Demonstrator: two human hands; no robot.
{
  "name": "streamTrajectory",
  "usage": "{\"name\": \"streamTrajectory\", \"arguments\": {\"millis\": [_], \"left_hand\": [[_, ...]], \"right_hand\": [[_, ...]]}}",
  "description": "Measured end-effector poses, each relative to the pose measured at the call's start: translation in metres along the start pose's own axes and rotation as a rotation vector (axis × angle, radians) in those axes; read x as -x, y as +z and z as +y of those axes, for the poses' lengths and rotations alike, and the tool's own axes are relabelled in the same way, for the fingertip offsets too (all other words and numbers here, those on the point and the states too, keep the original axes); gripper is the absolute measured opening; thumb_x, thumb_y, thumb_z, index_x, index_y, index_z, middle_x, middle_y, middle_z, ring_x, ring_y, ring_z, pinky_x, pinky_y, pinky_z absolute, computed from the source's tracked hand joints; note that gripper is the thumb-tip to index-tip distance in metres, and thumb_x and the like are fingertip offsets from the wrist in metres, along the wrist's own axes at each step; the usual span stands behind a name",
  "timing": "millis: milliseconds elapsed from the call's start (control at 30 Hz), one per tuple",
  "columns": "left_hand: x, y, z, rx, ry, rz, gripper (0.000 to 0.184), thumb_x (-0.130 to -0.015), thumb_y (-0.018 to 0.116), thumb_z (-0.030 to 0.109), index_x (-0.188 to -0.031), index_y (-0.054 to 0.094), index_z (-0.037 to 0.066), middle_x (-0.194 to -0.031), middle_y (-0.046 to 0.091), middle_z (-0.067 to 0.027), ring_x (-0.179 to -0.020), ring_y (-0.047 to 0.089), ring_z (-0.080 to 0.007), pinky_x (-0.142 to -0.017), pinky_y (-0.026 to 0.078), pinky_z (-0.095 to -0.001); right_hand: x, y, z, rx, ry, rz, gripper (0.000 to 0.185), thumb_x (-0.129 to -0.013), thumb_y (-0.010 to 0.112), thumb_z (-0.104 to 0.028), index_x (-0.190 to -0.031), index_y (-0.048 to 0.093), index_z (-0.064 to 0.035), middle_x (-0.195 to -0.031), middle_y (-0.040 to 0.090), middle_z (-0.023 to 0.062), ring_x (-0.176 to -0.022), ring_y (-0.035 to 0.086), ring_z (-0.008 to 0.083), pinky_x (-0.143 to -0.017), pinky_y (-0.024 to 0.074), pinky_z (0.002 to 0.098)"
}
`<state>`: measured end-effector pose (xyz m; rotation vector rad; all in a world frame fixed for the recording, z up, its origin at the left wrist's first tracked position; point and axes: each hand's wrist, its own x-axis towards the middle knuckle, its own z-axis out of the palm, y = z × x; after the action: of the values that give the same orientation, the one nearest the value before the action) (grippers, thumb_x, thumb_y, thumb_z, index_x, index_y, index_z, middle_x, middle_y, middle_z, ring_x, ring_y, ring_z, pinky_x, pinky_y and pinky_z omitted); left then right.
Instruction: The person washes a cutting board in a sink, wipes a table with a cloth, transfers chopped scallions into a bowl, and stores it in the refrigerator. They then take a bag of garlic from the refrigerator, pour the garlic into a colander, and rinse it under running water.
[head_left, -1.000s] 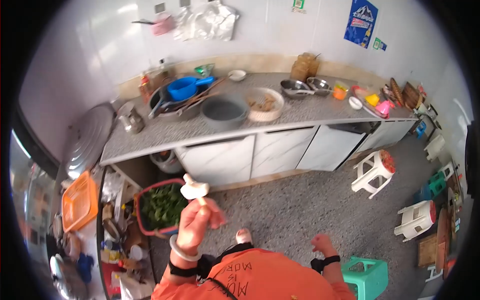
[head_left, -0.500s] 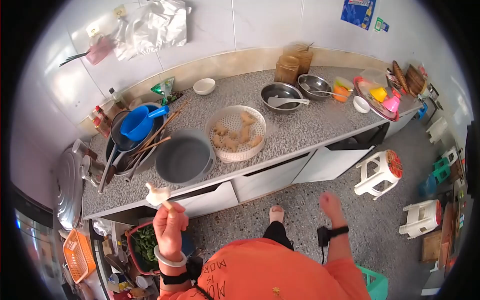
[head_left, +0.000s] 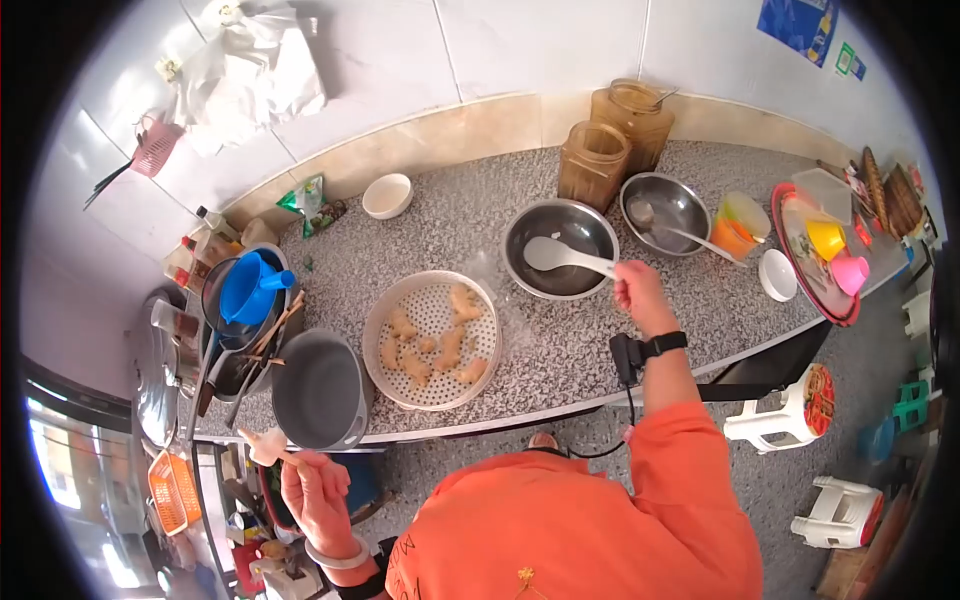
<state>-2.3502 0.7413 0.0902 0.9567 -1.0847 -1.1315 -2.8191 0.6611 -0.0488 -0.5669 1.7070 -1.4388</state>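
My left hand (head_left: pixel 320 495), at the lower left, pinches a thin stick with a pale piece of food (head_left: pixel 263 446) on its end. It is just below the grey pot (head_left: pixel 322 390). My right hand (head_left: pixel 640 290) has its fingers closed at the handle end of a white rice spoon (head_left: pixel 560 256). The spoon's head lies in a metal bowl (head_left: pixel 590 228). A second metal bowl (head_left: pixel 680 205) with a ladle stands to its right. Left of the metal bowls, a white perforated basket (head_left: pixel 385 300) holds several pieces of ginger (head_left: pixel 450 348).
Nested pans with a blue dipper (head_left: pixel 250 288) stand at the counter's left. Two brown jars (head_left: pixel 595 165) are by the wall. A red-rimmed tray (head_left: pixel 812 280) holds colourful cups. An orange basket (head_left: pixel 173 492) is lower left, white stools (head_left: pixel 785 415) lower right.
My right hand has reached forward over the counter to the rice spoon. My left hand, still holding the stick, is lower in view. The counter now appears closer.
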Motion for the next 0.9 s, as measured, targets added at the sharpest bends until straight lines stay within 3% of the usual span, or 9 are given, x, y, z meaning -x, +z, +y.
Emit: {"name": "streamTrajectory", "arguments": {"millis": [67, 133, 300, 533, 600, 633, 733, 833, 900], "left_hand": [[-0.007, 0.015, 0.000, -0.028, -0.041, 0.050, 0.020, -0.092, 0.046, 0.020, -0.086, 0.050, 0.001, -0.055, 0.036, 0.0011, -0.047, 0.032, -0.0086, -0.049, 0.032, -0.0245], [-0.014, 0.030, 0.001, -0.049, -0.036, 0.040, 0.021, -0.092, 0.045, 0.020, -0.086, 0.050, 0.001, -0.053, 0.033, 0.0017, -0.048, 0.034, -0.0092, -0.050, 0.033, -0.0245], [-0.023, 0.045, -0.011, -0.045, -0.083, -0.014, 0.024, -0.093, 0.044, 0.022, -0.087, 0.051, 0.000, -0.054, 0.034, 0.0017, -0.049, 0.034, -0.0097, -0.051, 0.033, -0.0247], [-0.026, 0.057, -0.016, -0.073, -0.104, -0.017, 0.025, -0.092, 0.046, 0.023, -0.086, 0.051, -0.001, -0.055, 0.034, 0.0022, -0.049, 0.033, -0.0090, -0.050, 0.032, -0.0245], [-0.021, 0.057, -0.018, -0.088, -0.138, 0.019, 0.025, -0.092, 0.047, 0.024, -0.086, 0.051, 0.000, -0.055, 0.035, 0.0022, -0.050, 0.034, -0.0089, -0.050, 0.032, -0.0245], [-0.019, 0.056, -0.019, -0.099, -0.164, 0.043, 0.026, -0.091, 0.048, 0.025, -0.086, 0.051, 0.000, -0.056, 0.036, 0.0023, -0.050, 0.034, -0.0087, -0.050, 0.032, -0.0244], [-0.009, 0.049, -0.021, -0.151, -0.194, 0.141, 0.026, -0.091, 0.049, 0.026, -0.086, 0.052, 0.000, -0.057, 0.037, 0.0023, -0.050, 0.034, -0.0085, -0.050, 0.033, -0.0242], [0.009, 0.033, -0.010, -0.166, -0.184, 0.199, 0.026, -0.091, 0.049, 0.026, -0.087, 0.052, 0.000, -0.058, 0.038, 0.0023, -0.050, 0.034, -0.0077, -0.051, 0.034, -0.0238], [0.024, 0.014, -0.007, -0.176, -0.171, 0.223, 0.025, -0.091, 0.049, 0.025, -0.087, 0.053, 0.001, -0.059, 0.038, 0.0024, -0.051, 0.033, -0.0069, -0.051, 0.033, -0.0237]], "right_hand": [[0.007, -0.014, -0.007, -0.065, -0.207, -0.061, 0.015, -0.083, 0.054, -0.018, -0.076, 0.055, -0.0045, -0.056, 0.047, 0.0007, -0.046, 0.046, 0.0104, -0.041, 0.0379, 0.0227], [0.010, -0.044, -0.005, -0.514, -0.239, -0.111, 0.011, -0.085, 0.052, -0.017, -0.080, 0.055, -0.0073, -0.059, 0.048, -0.0007, -0.049, 0.046, 0.0091, -0.043, 0.0376, 0.0212], [-0.003, -0.110, 0.005, -0.738, -0.183, 0.237, 0.014, -0.086, 0.054, -0.021, -0.082, 0.053, -0.0079, -0.062, 0.049, -0.0003, -0.053, 0.048, 0.0089, -0.046, 0.0392, 0.0212], [-0.015, -0.071, 0.023, -0.728, 0.074, 0.229, 0.023, -0.087, 0.054, -0.029, -0.085, 0.056, -0.0063, -0.067, 0.058, 0.0048, -0.056, 0.054, 0.0117, -0.047, 0.0420, 0.0208], [-0.014, -0.048, 0.033, -0.220, 0.216, -0.095, 0.037, -0.084, 0.055, -0.041, -0.087, 0.057, -0.0047, -0.068, 0.061, 0.0081, -0.050, 0.056, 0.0140, -0.042, 0.0411, 0.0213], [-0.009, -0.026, 0.024, -0.211, 0.220, -0.107, 0.037, -0.084, 0.055, -0.041, -0.087, 0.057, -0.0047, -0.068, 0.061, 0.0081, -0.050, 0.056, 0.0140, -0.042, 0.0411, 0.0213], [-0.006, 0.023, 0.013, 0.031, 0.350, -0.164, 0.032, -0.078, 0.062, -0.033, -0.086, 0.053, -0.0031, -0.064, 0.056, 0.0073, -0.051, 0.057, 0.0174, -0.037, 0.0389, 0.0231], [-0.018, 0.033, 0.043, -0.210, 0.256, -0.099, 0.020, -0.073, 0.056, -0.010, -0.090, 0.051, -0.0003, -0.076, 0.058, 0.0098, -0.053, 0.057, 0.0190, -0.038, 0.0416, 0.0244], [0.006, 0.044, 0.022, -0.249, 0.119, -0.122, 0.020, -0.073, 0.056, -0.010, -0.090, 0.051, -0.0005, -0.076, 0.058, 0.0088, -0.053, 0.056, 0.0182, -0.039, 0.0412, 0.0245]]}}
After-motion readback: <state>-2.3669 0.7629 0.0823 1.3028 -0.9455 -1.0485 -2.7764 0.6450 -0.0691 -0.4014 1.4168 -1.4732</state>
